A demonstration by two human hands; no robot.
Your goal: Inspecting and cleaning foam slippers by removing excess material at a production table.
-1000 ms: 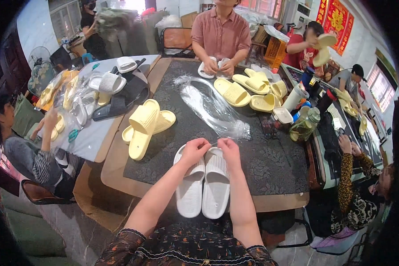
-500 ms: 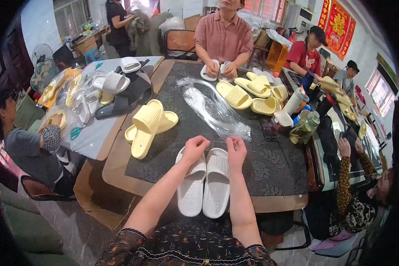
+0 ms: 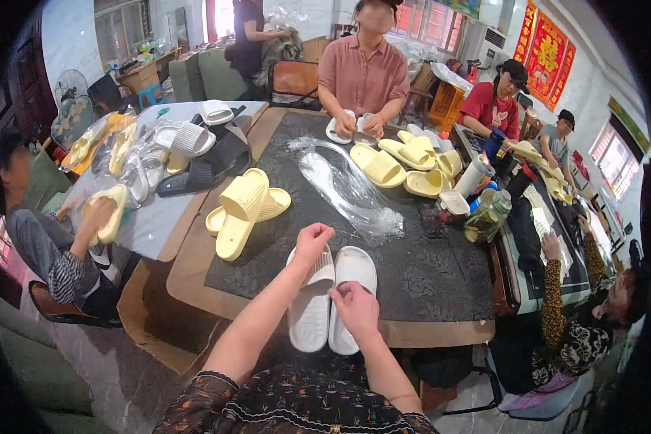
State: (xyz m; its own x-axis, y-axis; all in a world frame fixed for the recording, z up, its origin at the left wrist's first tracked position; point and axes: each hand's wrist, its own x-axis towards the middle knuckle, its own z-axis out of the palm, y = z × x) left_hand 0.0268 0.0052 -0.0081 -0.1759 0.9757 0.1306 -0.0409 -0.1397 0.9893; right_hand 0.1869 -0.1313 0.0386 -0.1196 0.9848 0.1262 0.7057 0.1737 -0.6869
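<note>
Two white slide sandals (image 3: 354, 271) lie side by side, soles down, on the dark patterned table mat (image 3: 419, 278) right in front of me. My left hand (image 3: 312, 241) rests fingers curled on the strap end of the left sandal (image 3: 307, 318). My right hand (image 3: 354, 309) sits on the middle of the right sandal, fingers pinched together where the two sandals meet. A clear plastic bag (image 3: 347, 189) lies flat just beyond them.
A pair of yellow sandals (image 3: 244, 210) is stacked to the left on the mat. More yellow sandals (image 3: 405, 163) lie in front of the person in a pink shirt (image 3: 362, 76) across the table. A jar (image 3: 488, 217) and cup (image 3: 471, 176) stand at right. Other people sit around both sides.
My right hand has drawn back from the straps toward me, onto the middle of the right sandal. My left hand stays at the strap end. The person at left now holds a yellow sandal.
</note>
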